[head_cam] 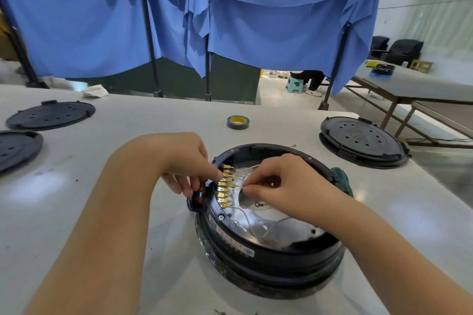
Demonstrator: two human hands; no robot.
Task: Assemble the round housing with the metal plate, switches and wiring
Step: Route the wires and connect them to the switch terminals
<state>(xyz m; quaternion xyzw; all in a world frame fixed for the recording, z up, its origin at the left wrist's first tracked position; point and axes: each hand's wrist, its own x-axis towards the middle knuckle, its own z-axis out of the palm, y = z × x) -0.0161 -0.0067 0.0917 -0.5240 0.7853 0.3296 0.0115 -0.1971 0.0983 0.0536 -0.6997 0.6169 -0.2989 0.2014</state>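
Round housing [268,256] sits on the white table [153,225] beneath both hands, its shiny metal plate [281,222] inside. Left hand [184,158], fingers curled, grips the switch block at the rim beside a row of brass terminals [225,186]. Right hand [279,181] pinches a thin white wire [236,187] at one terminal. Beyond the hands lies a tape roll [237,122].

Bright even light, glare on the table [158,120], edges bowed and blurred.

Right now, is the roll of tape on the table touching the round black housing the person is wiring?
Apart. The head view shows the tape roll lying beyond the round housing, with a strip of bare white table plainly between them.
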